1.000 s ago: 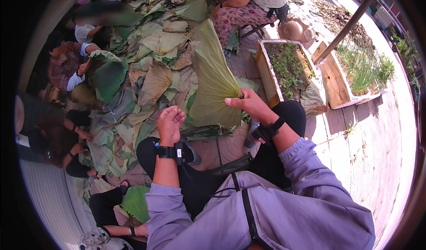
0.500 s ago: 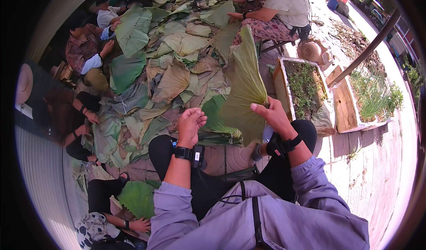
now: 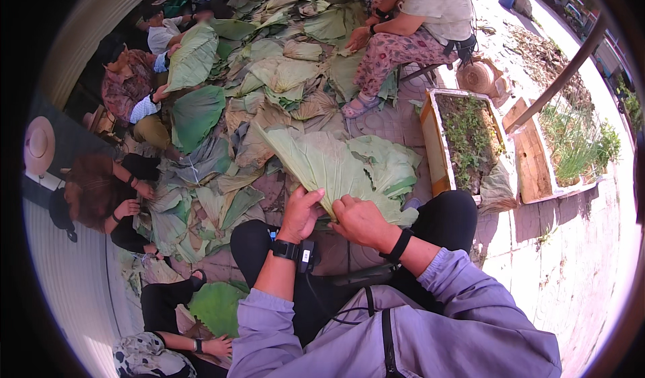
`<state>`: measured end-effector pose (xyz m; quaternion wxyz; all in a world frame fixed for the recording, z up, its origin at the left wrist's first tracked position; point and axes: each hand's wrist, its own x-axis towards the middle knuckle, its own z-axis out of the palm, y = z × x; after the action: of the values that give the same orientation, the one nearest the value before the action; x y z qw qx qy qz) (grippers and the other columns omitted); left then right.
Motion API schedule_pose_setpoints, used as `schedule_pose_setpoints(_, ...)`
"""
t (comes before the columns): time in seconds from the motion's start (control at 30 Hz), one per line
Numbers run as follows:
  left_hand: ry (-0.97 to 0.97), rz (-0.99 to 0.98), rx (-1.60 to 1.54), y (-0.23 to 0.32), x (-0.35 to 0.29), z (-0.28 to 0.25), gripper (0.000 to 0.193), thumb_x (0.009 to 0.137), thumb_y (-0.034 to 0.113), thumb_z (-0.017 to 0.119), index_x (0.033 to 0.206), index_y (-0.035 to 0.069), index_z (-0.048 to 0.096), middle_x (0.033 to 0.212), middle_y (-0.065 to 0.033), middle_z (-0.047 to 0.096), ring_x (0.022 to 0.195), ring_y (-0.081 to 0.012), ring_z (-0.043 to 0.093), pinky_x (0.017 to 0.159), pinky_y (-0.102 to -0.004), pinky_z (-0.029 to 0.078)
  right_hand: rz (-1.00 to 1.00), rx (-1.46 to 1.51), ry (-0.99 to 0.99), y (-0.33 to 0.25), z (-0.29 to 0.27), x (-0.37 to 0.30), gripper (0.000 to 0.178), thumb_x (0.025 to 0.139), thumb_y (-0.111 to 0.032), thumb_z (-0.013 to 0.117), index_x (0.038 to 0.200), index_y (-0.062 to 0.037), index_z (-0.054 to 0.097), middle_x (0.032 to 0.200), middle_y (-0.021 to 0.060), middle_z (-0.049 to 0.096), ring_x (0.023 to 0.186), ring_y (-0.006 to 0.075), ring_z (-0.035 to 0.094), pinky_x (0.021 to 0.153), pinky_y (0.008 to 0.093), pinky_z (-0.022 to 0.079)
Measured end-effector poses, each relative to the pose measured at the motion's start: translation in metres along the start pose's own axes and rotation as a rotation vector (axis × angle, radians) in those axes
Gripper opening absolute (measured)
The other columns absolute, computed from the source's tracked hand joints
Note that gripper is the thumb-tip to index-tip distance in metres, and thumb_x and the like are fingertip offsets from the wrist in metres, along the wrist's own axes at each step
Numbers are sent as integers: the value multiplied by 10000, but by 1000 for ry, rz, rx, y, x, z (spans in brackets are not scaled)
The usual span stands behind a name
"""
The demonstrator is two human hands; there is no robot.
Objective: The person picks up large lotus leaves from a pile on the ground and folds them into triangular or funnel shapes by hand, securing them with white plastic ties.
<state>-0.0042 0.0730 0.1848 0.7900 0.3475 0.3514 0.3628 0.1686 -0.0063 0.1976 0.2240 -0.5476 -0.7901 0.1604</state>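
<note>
A pale green lotus leaf is held in front of my knees, fanned out away from me with its ribs running toward my fingers. My left hand pinches its near edge between thumb and fingers. Close beside it, my right hand is closed on the leaf's narrow gathered end. Another pale, crumpled spread of leaf shows just beyond on the right; I cannot tell whether it joins the held one. Black bands circle both my wrists.
A heap of drying lotus leaves covers the paving ahead. Several people sit around it; one at left lifts a leaf. At right stand planter boxes and a slanting pole. A co-worker's hand rests low at left.
The leaf, upright in my right hand before, has tipped forward and left. My left hand has come to it and gripped its edge. My right hand moved left and down.
</note>
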Motion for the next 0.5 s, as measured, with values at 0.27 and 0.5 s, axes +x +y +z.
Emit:
schedule_pose_setpoints(0.27, 120, 119, -8, -8, 9, -16, 466, 821, -56, 523, 1286, -57, 552, 1236, -142, 647, 1098, -244, 636, 997, -377, 474, -45, 158, -142, 12, 0, 7, 497, 786, -284, 769, 1131, -8, 542, 1002, 197, 587, 928, 405, 618, 775, 479, 509)
schedule_pose_setpoints(0.5, 140, 164, -6, -10, 10, -18, 441, 811, -65, 527, 1247, -61, 592, 1193, -136, 670, 1091, -234, 643, 993, -370, 474, 122, 251, 92, 25, -46, 23, 502, 841, -239, 736, 1229, 3, 527, 1034, 197, 578, 936, 402, 613, 766, 472, 502)
